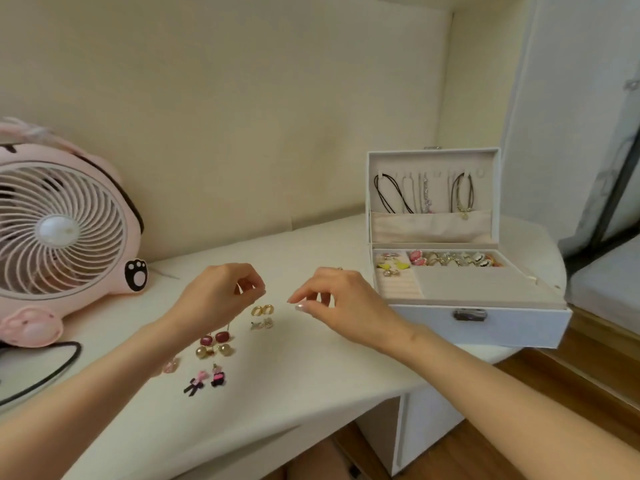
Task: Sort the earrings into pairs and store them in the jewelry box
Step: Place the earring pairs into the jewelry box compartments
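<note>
Pairs of earrings lie on the white table: gold hoops (262,310), a silver pair (262,323), dark red squares (214,338), gold pearls (213,350) and pink-and-black bows (204,379). A single clear pink earring (170,366) shows beside my left forearm. My left hand (221,296) hovers just left of the hoops, its thumb and fingertips pinched together. My right hand (343,303) hovers to their right with thumb and forefinger close. Anything between the fingertips is too small to make out. The white jewelry box (478,315) stands open on the right.
The box lid (433,188) stands upright with necklaces hanging inside; its back compartments hold rings and earrings. A pink fan (65,230) stands at the left, with a black cable (45,379) in front of it. The table's front edge runs diagonally below my arms.
</note>
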Motion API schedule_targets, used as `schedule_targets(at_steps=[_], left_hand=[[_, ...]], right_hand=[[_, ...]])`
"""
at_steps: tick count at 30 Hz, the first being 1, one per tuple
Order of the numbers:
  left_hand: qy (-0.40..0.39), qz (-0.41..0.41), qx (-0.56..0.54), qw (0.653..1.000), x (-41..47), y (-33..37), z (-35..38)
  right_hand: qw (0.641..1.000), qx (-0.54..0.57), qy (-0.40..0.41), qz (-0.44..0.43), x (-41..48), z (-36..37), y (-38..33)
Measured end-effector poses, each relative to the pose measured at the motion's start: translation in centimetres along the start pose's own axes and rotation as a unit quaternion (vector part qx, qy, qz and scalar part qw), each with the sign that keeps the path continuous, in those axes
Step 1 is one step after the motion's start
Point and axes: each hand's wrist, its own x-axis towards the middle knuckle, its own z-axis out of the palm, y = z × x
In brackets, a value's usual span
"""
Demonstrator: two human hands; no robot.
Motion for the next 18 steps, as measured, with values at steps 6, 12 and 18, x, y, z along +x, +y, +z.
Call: schedule_targets(at_steps=[6, 12, 18], left_hand=[[-0.003, -0.048, 0.036, 0.998, 0.5, -3.1, 1.1], [-0.071, -0.024, 0.055, 0.996, 2.9, -3.6, 2.7], [-0.146, -0.041, 0.084, 0.985, 4.6, -3.3, 3.8]], right_hand=[[0.997, -0.027, -0.050, 0.056, 2.7, 3.7, 0.1], [0.982, -0.078, -0.101, 0.137, 6.2, 5.4, 1.1], [0.971, -0.079, -0.141, 0.176, 8.2, 6.2, 1.3]])
